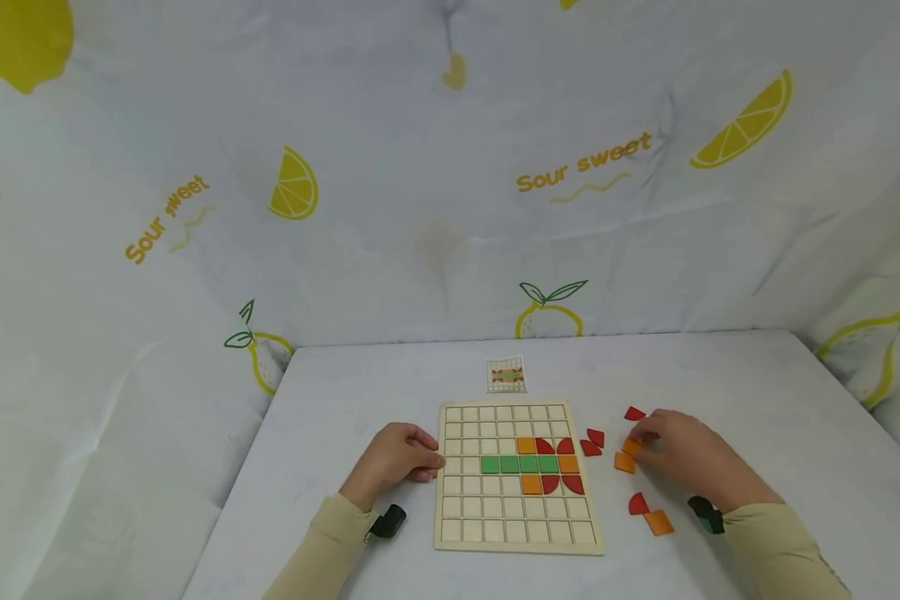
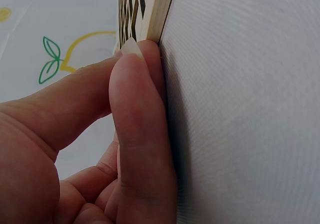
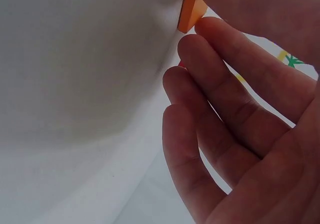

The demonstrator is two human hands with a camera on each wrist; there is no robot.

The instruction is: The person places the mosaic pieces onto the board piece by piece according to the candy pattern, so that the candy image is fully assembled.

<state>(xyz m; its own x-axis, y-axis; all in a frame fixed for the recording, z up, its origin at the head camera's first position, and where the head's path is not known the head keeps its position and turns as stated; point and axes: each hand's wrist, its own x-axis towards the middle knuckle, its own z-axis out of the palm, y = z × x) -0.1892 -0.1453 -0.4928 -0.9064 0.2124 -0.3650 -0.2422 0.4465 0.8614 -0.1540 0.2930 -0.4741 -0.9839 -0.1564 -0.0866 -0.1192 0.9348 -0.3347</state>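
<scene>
A square wooden grid board (image 1: 465, 506) lies on the table, with a row of green square tiles (image 1: 510, 464), orange squares (image 1: 532, 484) and red quarter-circle tiles (image 1: 572, 484) set in its cells. My left hand (image 1: 401, 457) pinches the board's left edge between thumb and finger; the left wrist view shows the fingertips at the board's side (image 2: 155, 13). To the right of the board, my right hand (image 1: 678, 454) has its thumb and index finger on an orange square tile (image 3: 189, 11). Another orange tile (image 1: 625, 462) lies right beside it.
Loose red tiles (image 1: 591, 448) lie between the board and my right hand, another red tile (image 1: 634, 413) farther back. Nearer lie a red piece (image 1: 638, 503) and an orange square (image 1: 658, 522). A pattern card (image 1: 506, 376) sits behind the board. Lemon-printed cloth (image 1: 390, 250) hangs behind.
</scene>
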